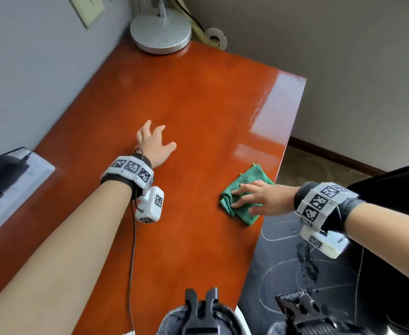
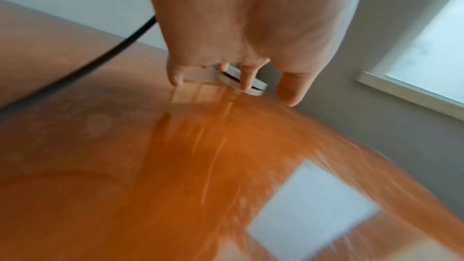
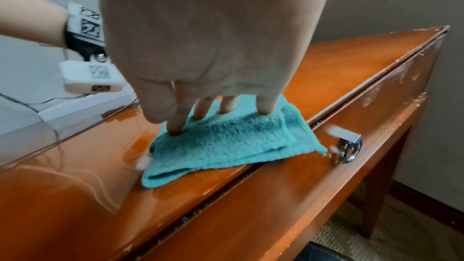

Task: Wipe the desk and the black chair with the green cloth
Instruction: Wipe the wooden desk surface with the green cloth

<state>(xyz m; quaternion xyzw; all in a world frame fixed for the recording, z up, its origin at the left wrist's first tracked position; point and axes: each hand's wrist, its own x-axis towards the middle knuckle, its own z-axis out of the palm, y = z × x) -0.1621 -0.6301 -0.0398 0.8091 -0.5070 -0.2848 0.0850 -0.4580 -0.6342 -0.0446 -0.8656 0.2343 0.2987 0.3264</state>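
Observation:
The folded green cloth point(image 1: 244, 193) point(image 3: 226, 144) lies on the glossy reddish desk point(image 1: 193, 112) point(image 3: 75, 195) near its right edge. My right hand point(image 1: 254, 197) point(image 3: 216, 110) presses down on the cloth with straight fingers. My left hand point(image 1: 154, 141) point(image 2: 233, 82) is spread with straight fingers over the bare desk point(image 2: 150, 186) to the left of the cloth, holding nothing. The black chair point(image 1: 307, 262) stands below the desk's right edge, under my right wrist.
A round white lamp base point(image 1: 160, 32) point(image 2: 242, 79) stands at the desk's far corner. A black adapter point(image 1: 0, 175) rests on a white panel at the left edge. A drawer front with a chrome knob point(image 3: 347, 149) runs along the desk's right side. Carpet lies beyond.

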